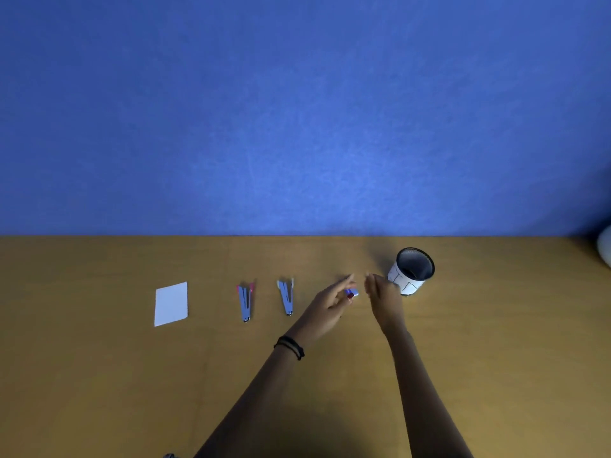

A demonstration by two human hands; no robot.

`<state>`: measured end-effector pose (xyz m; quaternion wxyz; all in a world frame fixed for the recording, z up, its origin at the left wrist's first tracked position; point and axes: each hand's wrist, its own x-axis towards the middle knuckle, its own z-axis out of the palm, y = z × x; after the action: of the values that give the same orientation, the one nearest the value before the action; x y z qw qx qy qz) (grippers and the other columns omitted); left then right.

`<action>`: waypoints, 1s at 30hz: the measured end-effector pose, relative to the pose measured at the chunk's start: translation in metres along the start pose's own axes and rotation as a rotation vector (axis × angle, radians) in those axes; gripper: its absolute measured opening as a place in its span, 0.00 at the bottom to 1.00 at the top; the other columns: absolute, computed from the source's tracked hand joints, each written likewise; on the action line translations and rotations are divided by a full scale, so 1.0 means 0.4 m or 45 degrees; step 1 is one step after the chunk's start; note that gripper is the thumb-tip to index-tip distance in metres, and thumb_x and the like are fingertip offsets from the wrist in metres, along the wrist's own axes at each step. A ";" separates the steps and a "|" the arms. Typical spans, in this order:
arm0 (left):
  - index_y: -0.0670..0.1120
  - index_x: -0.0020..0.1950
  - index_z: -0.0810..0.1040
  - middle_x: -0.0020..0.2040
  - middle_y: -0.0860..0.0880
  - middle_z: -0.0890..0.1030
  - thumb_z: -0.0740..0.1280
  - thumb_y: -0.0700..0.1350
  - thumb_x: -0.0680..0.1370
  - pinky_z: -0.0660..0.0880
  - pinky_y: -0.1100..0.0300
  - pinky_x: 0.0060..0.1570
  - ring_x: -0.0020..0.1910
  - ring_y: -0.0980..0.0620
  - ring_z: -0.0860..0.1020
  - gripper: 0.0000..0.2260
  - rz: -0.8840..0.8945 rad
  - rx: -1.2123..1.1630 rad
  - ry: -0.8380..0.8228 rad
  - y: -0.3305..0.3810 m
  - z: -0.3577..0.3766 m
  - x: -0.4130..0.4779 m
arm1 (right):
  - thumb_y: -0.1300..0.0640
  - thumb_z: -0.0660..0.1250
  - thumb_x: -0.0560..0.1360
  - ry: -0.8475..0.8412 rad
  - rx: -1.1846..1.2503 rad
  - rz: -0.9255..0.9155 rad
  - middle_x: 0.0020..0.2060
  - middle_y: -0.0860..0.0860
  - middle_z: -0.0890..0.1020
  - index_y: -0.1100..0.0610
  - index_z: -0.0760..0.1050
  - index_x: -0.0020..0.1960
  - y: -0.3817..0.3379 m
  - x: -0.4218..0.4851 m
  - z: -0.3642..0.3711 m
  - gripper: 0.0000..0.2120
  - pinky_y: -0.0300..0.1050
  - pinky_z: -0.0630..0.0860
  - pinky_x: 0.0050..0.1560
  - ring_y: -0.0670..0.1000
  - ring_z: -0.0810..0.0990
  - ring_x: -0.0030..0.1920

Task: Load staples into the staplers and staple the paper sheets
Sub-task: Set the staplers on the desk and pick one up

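Two staplers lie swung open on the wooden table: one with pink trim (245,302) and one with grey trim (286,296) to its right. A stack of white paper sheets (171,304) lies further left. A small blue and white staple box (352,293) sits between my hands. My left hand (325,304), with a black band on its wrist, reaches over from the left with fingers stretched, and its thumb side is at the box. My right hand (383,299) is just right of the box, fingers straight, holding nothing.
A white cup with a dark inside (411,272) stands right behind my right hand. A blue wall (297,110) rises at the table's far edge. A pale object (605,249) shows at the right edge.
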<state>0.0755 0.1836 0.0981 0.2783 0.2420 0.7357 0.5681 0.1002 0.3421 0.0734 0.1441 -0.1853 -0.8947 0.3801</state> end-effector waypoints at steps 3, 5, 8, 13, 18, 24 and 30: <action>0.51 0.71 0.69 0.68 0.57 0.73 0.58 0.42 0.82 0.69 0.71 0.60 0.62 0.59 0.75 0.17 0.056 0.062 0.070 -0.024 -0.048 -0.009 | 0.51 0.56 0.80 0.160 0.000 0.206 0.20 0.49 0.63 0.56 0.58 0.25 0.035 0.039 -0.024 0.26 0.42 0.55 0.28 0.49 0.61 0.24; 0.52 0.67 0.72 0.65 0.56 0.74 0.58 0.41 0.81 0.71 0.72 0.57 0.59 0.61 0.76 0.15 0.043 0.135 0.201 -0.058 -0.091 -0.019 | 0.49 0.55 0.80 0.236 0.006 0.254 0.20 0.50 0.62 0.58 0.57 0.25 0.056 0.062 -0.048 0.27 0.41 0.53 0.26 0.49 0.61 0.23; 0.49 0.65 0.74 0.63 0.53 0.75 0.58 0.37 0.80 0.73 0.63 0.58 0.59 0.56 0.76 0.15 0.016 0.286 0.435 -0.129 -0.142 -0.039 | 0.51 0.52 0.81 0.317 -0.052 0.312 0.19 0.51 0.64 0.59 0.60 0.23 0.087 0.104 -0.083 0.28 0.40 0.54 0.25 0.53 0.64 0.22; 0.44 0.68 0.71 0.68 0.50 0.70 0.59 0.34 0.79 0.59 0.59 0.71 0.73 0.52 0.62 0.18 -0.077 0.599 0.738 -0.251 -0.177 -0.089 | 0.51 0.48 0.82 0.382 -0.152 0.402 0.24 0.57 0.69 0.64 0.66 0.30 0.129 0.172 -0.122 0.26 0.42 0.59 0.27 0.58 0.69 0.29; 0.43 0.70 0.68 0.70 0.44 0.67 0.61 0.33 0.78 0.63 0.58 0.65 0.69 0.45 0.65 0.20 -0.222 0.617 0.954 -0.297 -0.203 -0.136 | 0.51 0.49 0.82 0.318 -0.153 0.395 0.27 0.59 0.71 0.63 0.64 0.31 0.139 0.226 -0.124 0.25 0.45 0.61 0.31 0.59 0.70 0.31; 0.40 0.74 0.62 0.73 0.41 0.63 0.61 0.36 0.79 0.63 0.50 0.69 0.72 0.42 0.61 0.23 -0.410 0.622 0.906 -0.333 -0.229 -0.158 | 0.71 0.56 0.76 0.025 -0.124 0.382 0.49 0.70 0.75 0.74 0.71 0.55 0.128 0.250 -0.098 0.10 0.57 0.71 0.51 0.67 0.75 0.47; 0.41 0.77 0.46 0.78 0.43 0.49 0.65 0.47 0.78 0.53 0.50 0.75 0.78 0.45 0.48 0.36 -0.576 0.607 0.697 -0.375 -0.232 -0.167 | 0.67 0.55 0.77 -0.026 -0.390 0.351 0.57 0.67 0.71 0.66 0.73 0.56 0.122 0.247 -0.092 0.12 0.60 0.72 0.56 0.68 0.72 0.56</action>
<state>0.0547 0.0380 -0.0200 0.1264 -0.0277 0.9277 0.3501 0.0376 0.4401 0.0739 0.0520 -0.3218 -0.9096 0.2577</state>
